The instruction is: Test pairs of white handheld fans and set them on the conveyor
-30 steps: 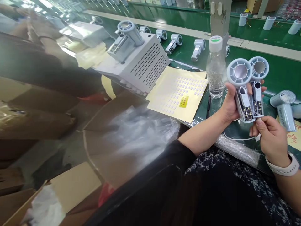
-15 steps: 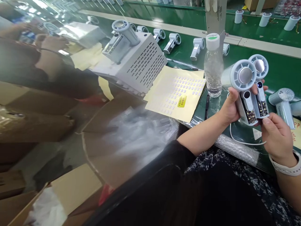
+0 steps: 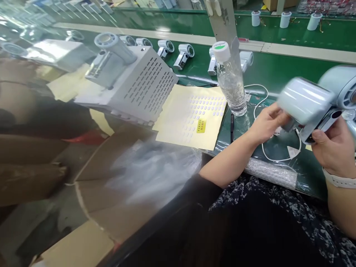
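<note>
At the right, my left hand (image 3: 268, 124) is closed on a pale-blue handheld fan (image 3: 306, 100), its fingers beneath the fan's round head. My right hand (image 3: 336, 148) grips a second handheld fan (image 3: 340, 89) by the handle, thumb across its lower end. The second fan's head is cut off by the right edge of view. Both fans are slightly blurred and overlap, so part of each handle is hidden. A white cable (image 3: 263, 87) lies on the table behind and below my left hand. Nearby stands a clear water bottle (image 3: 230, 85) with a white cap.
A yellow sticker sheet (image 3: 178, 129) lies left of a black pen (image 3: 231, 128). Beside it is a slotted white box (image 3: 141, 89) with a fan on top. More fans (image 3: 184, 56) rest on the green conveyor (image 3: 280, 66). Below, an open carton (image 3: 91, 185) holds clear plastic bags.
The two fans have been turned and moved apart, so their open circuit sides no longer both face me. My right hand has risen with its fan. The view has shifted right.
</note>
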`<state>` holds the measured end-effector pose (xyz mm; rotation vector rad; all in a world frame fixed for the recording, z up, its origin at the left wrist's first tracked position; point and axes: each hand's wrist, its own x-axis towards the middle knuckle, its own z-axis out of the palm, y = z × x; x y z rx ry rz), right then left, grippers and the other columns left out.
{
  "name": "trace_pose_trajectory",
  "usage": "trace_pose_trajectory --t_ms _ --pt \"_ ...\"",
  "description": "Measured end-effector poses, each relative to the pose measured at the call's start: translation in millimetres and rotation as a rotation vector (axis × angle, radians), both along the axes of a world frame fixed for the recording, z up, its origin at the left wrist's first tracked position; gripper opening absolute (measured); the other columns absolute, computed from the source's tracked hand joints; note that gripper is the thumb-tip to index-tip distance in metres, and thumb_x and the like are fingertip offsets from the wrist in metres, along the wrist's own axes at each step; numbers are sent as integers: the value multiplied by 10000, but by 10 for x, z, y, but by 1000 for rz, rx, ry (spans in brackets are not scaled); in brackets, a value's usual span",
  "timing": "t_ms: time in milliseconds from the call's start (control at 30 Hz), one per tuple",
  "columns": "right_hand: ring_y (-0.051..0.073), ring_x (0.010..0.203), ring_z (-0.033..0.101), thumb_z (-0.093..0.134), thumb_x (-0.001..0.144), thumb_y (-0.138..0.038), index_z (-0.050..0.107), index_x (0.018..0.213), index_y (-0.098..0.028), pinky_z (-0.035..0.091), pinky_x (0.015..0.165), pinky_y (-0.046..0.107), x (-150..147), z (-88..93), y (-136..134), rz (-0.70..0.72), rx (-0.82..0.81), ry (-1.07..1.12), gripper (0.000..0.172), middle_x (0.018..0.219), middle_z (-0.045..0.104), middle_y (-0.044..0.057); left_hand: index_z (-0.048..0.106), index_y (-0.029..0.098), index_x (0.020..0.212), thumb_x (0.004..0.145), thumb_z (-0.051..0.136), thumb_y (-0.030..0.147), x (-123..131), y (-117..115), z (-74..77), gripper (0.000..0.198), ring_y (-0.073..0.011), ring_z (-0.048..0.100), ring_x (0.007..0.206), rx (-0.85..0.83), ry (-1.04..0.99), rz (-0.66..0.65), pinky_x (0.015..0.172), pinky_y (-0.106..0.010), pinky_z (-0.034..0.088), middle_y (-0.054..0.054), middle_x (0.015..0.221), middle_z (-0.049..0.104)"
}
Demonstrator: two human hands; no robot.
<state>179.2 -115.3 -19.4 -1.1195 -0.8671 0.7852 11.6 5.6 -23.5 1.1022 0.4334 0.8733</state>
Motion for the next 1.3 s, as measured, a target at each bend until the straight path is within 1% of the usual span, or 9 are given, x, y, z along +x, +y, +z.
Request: trace_pose_trajectory --t_ms 133,200,300,400,667,867,1033,1133,1300 --pt "238 925 764 1136 718 -455 840 1251 -381 758 833 448 82 46 31 -21 -9 48 614 1118 818 9 702 261 1154 1006 718 839 5 -83 61 597 -262 773 1100 -172 -5 24 1024 -464 666 -43 1006 745" --pt "243 941 782 1101 762 -471 848 1211 -365 751 762 411 75 57 25 -16 -25 83 527 1118 831 16 644 262 1206 974 788 723 -10 -139 138 536 -243 758 1037 -236 -1 -12 958 -436 660 -25 1015 718" --pt "229 897 795 1081 777 -471 853 1082 -328 757 720 384 43 77 -4 30 -42 136 406 1089 847 14 569 263 1255 791 958 476 -25 -206 231 642 -211 731 1000 -210 8 -72 956 -417 639 -6 1097 708" --pt "221 844 785 1068 812 -453 846 1034 -336 773 733 409 23 99 -30 74 -13 116 335 1046 836 7 535 258 1250 750 979 437 -15 -220 230 692 -199 718 964 -142 4 -119 956 -426 630 2 1092 700" --pt "229 832 784 1032 873 -432 848 1098 -336 752 755 440 25 94 -48 47 35 49 306 1062 831 13 536 263 1234 835 974 687 -13 -132 84 729 -210 768 952 54 -37 -189 958 -437 631 8 1058 725" --pt "274 853 795 961 886 -475 845 1081 -345 753 759 478 -41 145 -47 80 -12 57 261 936 824 18 548 240 1366 813 1026 632 -41 -151 80 830 -255 817 1062 9 -40 -263 1063 -483 655 -74 1239 771" --pt "323 973 809 943 883 -478 837 1077 -388 771 873 581 26 90 -42 104 -59 13 238 1111 833 46 641 236 1375 849 963 713 -37 -161 42 780 -264 801 1039 23 7 -228 1082 -508 661 -53 1097 777" --pt "344 1039 829 954 887 -486 832 1104 -391 777 912 604 48 50 -49 98 -66 4 267 1149 835 50 645 241 1372 834 982 695 -46 -163 55 780 -264 794 1078 0 2 -211 1099 -507 668 -60 1161 775" --pt "270 866 808 1041 780 -487 826 1045 -350 797 851 535 -15 85 -52 28 -66 83 367 1084 855 16 594 244 1279 786 1003 584 -36 -139 105 725 -234 759 1049 -33 24 -174 1039 -465 656 -54 1213 738"
